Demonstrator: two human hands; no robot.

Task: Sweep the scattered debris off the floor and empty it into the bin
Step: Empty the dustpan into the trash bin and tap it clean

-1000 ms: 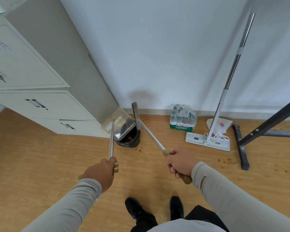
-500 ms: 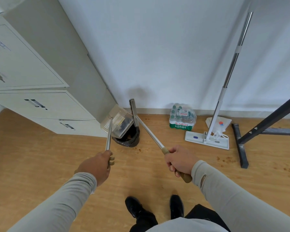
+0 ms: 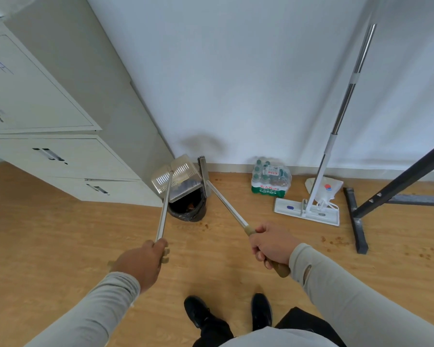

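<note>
My left hand grips the long metal handle of a silver dustpan, which is tipped up over the small black bin by the cabinet. Brown bits lie inside the bin. My right hand grips the tan end of the broom handle; the broom reaches to the bin's right rim, its dark brush head upright beside the dustpan. Brown debris is scattered on the wood floor to the right, and a few crumbs lie just in front of the bin.
A grey filing cabinet stands left of the bin. A pack of water bottles, a flat mop leaning on the wall and a white bag sit along the wall. A black metal frame foot stands right. My shoes are below.
The dustpan has tipped higher and further over the bin. The broom head has shifted slightly back toward the wall beside it. Both hands keep their grip.
</note>
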